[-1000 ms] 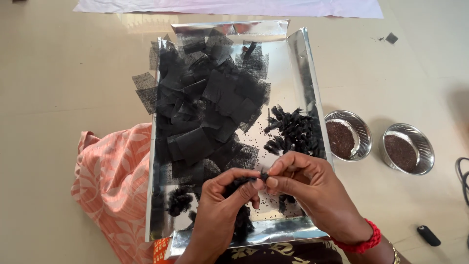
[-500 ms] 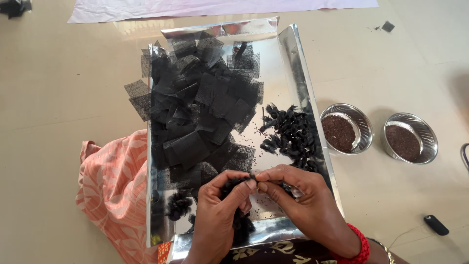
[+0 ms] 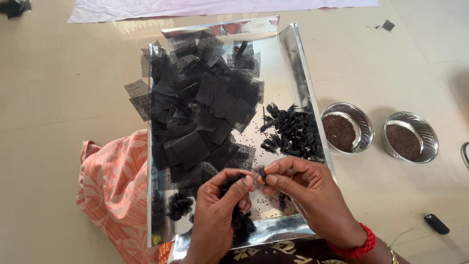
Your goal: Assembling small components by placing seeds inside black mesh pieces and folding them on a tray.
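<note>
Mesh bundle (image 3: 261,174) sits pinched between our left hand (image 3: 220,205) and right hand (image 3: 303,188), fingertips now drawn closer together (twisting it tighter, we judge).

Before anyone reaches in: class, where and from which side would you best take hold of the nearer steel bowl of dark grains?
Grip the steel bowl by its bare rim, coming from above on its right side. It stands upright and full, and the foil tray crowds its left.

Two steel bowls (image 3: 347,128), one foil tray (image 3: 293,44)
</note>
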